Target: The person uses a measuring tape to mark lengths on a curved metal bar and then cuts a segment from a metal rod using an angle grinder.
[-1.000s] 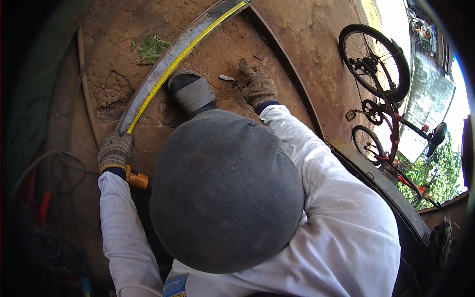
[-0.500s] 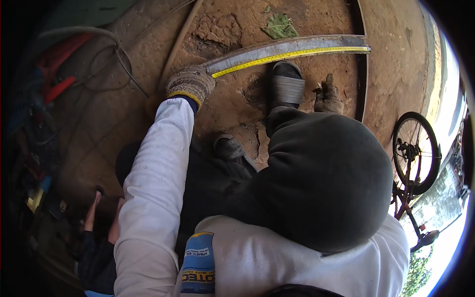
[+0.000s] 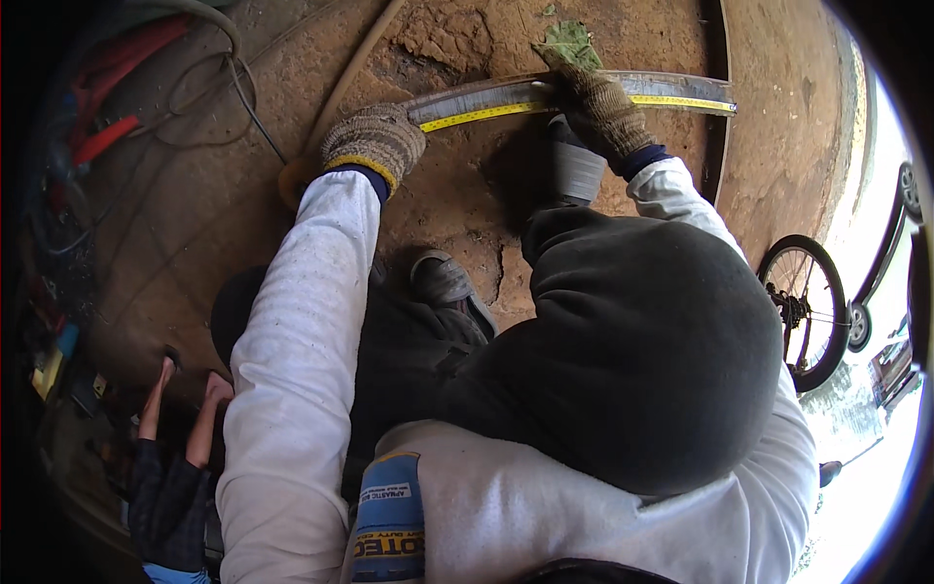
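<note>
A yellow tape measure (image 3: 477,115) is stretched along a grey metal bar (image 3: 486,94) on the dirt ground, reaching a crossing metal strip at its right end. My left hand (image 3: 375,144), in a grey-brown knitted glove, is closed around the tape measure's left end; the tape's case is hidden. Over the middle of the bar lies my right hand (image 3: 603,109), gloved too, covering part of the tape. Its fingers are drawn together, with a small pale tip at their end; what they hold is unclear.
My sandalled feet (image 3: 579,173) are just below the bar. A green leaf (image 3: 569,44) lies beyond it. Upright at right stands the thin metal strip (image 3: 718,146); farther off is a bicycle (image 3: 803,311). Cables and red items (image 3: 107,136) lie left, near another person's legs (image 3: 199,428).
My right hand has moved up and left from beside my foot onto the bar and tape. My left hand stays at the tape's left end. The view has shifted slightly.
</note>
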### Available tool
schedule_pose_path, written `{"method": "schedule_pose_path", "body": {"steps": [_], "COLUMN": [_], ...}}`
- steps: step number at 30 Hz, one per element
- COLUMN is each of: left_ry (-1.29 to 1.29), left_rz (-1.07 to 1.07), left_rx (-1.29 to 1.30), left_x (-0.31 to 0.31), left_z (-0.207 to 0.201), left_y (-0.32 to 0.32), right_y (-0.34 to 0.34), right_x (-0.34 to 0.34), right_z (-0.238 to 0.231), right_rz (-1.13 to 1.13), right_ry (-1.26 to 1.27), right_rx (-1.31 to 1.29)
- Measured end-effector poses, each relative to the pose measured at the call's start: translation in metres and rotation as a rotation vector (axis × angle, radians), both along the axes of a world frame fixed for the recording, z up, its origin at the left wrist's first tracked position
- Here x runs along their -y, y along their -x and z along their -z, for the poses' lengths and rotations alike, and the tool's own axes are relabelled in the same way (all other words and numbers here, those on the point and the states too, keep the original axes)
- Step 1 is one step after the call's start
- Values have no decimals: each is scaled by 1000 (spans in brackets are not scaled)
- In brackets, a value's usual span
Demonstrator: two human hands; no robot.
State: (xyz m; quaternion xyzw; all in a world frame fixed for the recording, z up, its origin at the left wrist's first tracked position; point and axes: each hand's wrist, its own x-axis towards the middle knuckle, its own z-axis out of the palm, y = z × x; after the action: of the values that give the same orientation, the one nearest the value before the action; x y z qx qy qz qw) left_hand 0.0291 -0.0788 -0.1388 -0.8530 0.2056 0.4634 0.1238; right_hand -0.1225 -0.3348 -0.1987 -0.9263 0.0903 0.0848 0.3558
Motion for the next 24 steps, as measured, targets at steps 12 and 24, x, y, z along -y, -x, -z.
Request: {"method": "schedule_pose_path", "body": {"steps": [12,24], "left_ry": [-45,0], "left_rz": [-13,-64], "left_rx": [37,80], "left_x": [-17,-17], "left_z": [3,3], "left_y": [-7,-2], "right_y": [8,-55], "right_x": [-10,-91], "right_z": [-8,-23], "right_rz": [100,-182], "right_ry": [-182,-284], "right_rx": [-242,-278]}}
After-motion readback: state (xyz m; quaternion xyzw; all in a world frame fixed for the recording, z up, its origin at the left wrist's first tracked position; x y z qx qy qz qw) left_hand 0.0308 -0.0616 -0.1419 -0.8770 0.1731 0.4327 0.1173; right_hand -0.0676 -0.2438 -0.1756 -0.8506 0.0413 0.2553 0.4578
